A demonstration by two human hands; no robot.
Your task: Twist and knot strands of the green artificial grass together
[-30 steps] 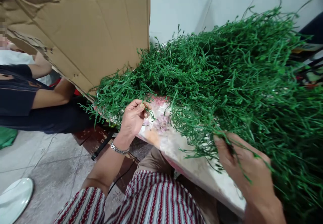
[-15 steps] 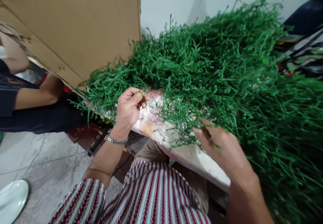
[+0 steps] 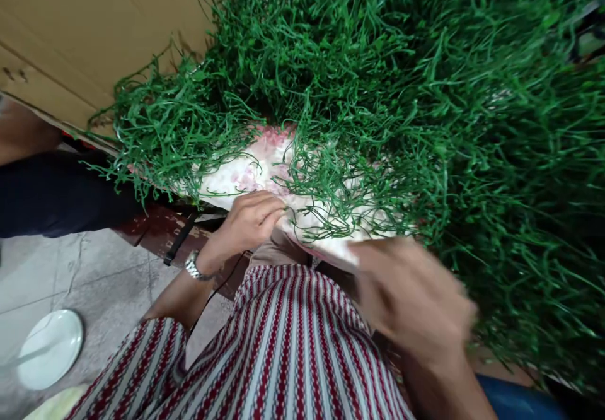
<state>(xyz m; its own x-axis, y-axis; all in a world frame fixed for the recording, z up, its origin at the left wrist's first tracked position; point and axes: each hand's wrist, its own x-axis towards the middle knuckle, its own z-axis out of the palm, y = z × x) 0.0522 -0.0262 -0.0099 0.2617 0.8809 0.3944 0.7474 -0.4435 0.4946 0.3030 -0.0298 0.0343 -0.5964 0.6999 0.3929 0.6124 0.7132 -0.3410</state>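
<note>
My left hand [image 3: 255, 220] is closed in a pinch at the near edge of the patterned cloth top [image 3: 227, 177]. A bit of thin green stem shows at its fingertips; the rest is hidden by the fingers. My right hand [image 3: 413, 297] is smeared by motion at the table's near edge, just right of my striped shirt. Its fingers and anything in them cannot be made out. Loose green artificial stems [image 3: 338, 183] with small forked tips lie on the cloth between and beyond my hands. A large heap of the same stems [image 3: 378, 79] covers the back and right.
A tall cardboard sheet [image 3: 104, 35] stands at the back left. Beyond it, another person's dark-clothed leg [image 3: 57, 193] shows. A pale round dish [image 3: 51, 349] is on the tiled floor [image 3: 113, 281] at lower left. Something blue [image 3: 515, 400] lies at lower right.
My left hand has come down from above the cloth to its near edge. My right hand has moved down toward me, away from the stems. The view has shifted closer to the heap.
</note>
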